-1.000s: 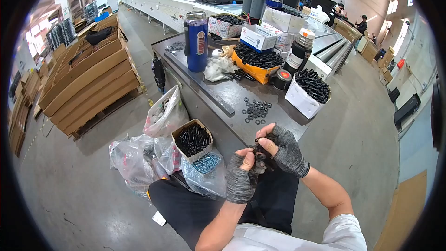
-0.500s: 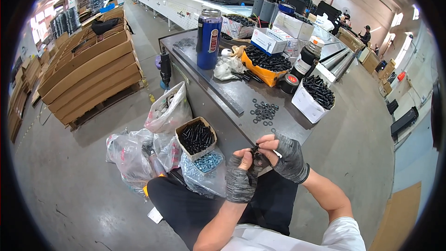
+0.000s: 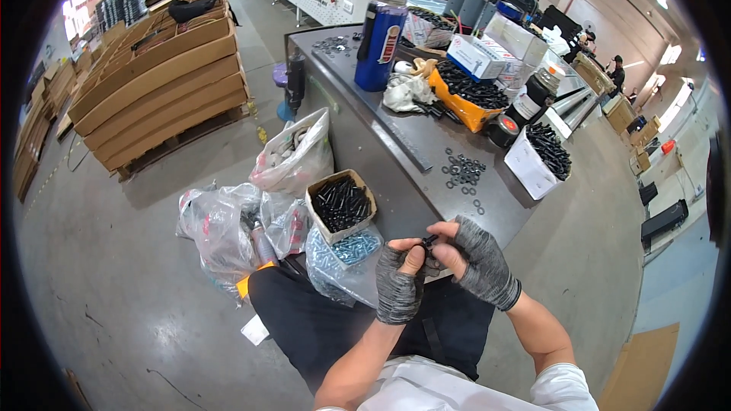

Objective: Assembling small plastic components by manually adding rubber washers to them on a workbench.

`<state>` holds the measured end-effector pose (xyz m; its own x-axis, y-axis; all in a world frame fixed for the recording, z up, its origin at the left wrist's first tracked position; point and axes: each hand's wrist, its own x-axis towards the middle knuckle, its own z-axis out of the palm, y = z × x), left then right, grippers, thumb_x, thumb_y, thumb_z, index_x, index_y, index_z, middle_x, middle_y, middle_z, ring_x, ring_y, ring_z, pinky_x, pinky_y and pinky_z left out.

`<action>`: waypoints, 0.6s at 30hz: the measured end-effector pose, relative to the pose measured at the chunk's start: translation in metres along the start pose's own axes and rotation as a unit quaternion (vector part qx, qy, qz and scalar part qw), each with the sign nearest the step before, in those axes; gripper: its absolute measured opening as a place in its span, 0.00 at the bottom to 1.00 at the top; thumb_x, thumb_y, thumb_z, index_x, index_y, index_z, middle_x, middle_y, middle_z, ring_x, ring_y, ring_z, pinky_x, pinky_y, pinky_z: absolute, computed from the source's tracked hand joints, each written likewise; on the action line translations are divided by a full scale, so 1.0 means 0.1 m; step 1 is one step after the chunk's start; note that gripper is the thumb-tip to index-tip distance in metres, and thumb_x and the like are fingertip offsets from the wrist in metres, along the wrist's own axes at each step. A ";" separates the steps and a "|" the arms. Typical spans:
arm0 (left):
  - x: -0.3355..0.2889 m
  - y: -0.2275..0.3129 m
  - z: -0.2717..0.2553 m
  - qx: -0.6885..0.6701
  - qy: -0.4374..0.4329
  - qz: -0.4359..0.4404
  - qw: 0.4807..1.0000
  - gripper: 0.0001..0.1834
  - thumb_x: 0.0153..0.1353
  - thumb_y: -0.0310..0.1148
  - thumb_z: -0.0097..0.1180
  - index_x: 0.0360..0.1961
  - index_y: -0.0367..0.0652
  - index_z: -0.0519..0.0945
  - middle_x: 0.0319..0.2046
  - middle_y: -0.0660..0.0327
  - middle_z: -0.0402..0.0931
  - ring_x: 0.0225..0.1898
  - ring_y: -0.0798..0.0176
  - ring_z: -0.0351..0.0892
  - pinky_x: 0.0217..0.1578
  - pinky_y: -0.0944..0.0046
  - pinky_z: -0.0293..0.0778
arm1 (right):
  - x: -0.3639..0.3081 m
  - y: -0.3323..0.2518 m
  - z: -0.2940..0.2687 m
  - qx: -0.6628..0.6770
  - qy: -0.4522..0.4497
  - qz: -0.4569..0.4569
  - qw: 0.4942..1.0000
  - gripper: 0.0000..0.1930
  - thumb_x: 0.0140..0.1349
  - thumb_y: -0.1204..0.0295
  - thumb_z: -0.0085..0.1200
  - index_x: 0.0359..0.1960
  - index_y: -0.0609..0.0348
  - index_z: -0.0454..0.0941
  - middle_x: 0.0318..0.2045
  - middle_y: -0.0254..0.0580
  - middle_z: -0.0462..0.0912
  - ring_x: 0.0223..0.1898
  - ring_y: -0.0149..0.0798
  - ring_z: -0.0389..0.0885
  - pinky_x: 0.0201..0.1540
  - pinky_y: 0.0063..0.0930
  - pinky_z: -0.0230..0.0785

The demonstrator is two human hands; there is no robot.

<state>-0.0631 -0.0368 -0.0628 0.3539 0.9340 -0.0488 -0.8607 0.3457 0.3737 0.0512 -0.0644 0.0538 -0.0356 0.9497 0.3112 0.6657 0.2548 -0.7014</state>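
My left hand point(image 3: 400, 283) and my right hand point(image 3: 487, 262), both in grey fingerless gloves, meet above my lap at the table's near corner. Pinched between their fingertips is a small black bolt point(image 3: 430, 240); the fingers partly cover it, and whether a washer sits on it I cannot tell. Loose black washers point(image 3: 463, 170) lie scattered on the dark table point(image 3: 365, 125) just beyond my hands. To the left of my left hand, an open carton point(image 3: 340, 204) of black bolts rests on a clear bag point(image 3: 343, 262) of silvery-blue screws.
On the table stand a white box point(image 3: 537, 161) of black bolts, an orange bag point(image 3: 466, 99) of more, a blue bottle point(image 3: 380, 42) and a dark flask point(image 3: 531, 95). A metal bar point(image 3: 396, 141) lies along the edge. Plastic bags point(image 3: 221, 232) and stacked cardboard point(image 3: 160, 91) occupy the left.
The table and its contents sit farther right in the picture, as my view has turned a little left. My fingertips have shifted slightly around the bolt, which shows more plainly now.
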 end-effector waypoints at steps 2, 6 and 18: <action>-0.04 0.05 -0.12 0.135 0.021 0.011 0.991 0.13 0.67 0.38 0.61 0.45 0.41 0.78 0.37 0.60 0.80 0.39 0.66 0.79 0.42 0.65 0.77 | -0.03 -0.06 0.12 -0.027 -0.014 0.003 1.000 0.12 0.62 0.76 0.59 0.47 0.61 0.78 0.35 0.46 0.80 0.34 0.45 0.81 0.39 0.32 0.74; -0.08 -0.01 -0.58 0.197 0.040 0.019 0.979 0.13 0.67 0.37 0.61 0.45 0.39 0.78 0.39 0.59 0.81 0.37 0.64 0.81 0.41 0.64 0.79 | -0.02 0.16 0.44 -0.061 -0.009 -0.032 0.998 0.09 0.58 0.80 0.61 0.40 0.63 0.80 0.32 0.47 0.79 0.35 0.44 0.81 0.38 0.33 0.74; 0.08 0.31 -1.29 0.188 0.115 0.050 0.974 0.20 0.66 0.30 0.59 0.58 0.36 0.74 0.45 0.57 0.80 0.43 0.66 0.79 0.46 0.66 0.76 | 0.63 0.74 1.16 -0.054 -0.050 0.002 0.997 0.06 0.58 0.78 0.58 0.37 0.63 0.81 0.33 0.46 0.83 0.38 0.42 0.83 0.42 0.32 0.74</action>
<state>-0.1345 -0.0069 -0.1709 0.1461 0.9720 -0.1843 -0.6769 0.2341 0.6979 0.0114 0.0354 -0.0526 -0.1036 0.9655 0.2387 0.7427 0.2348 -0.6271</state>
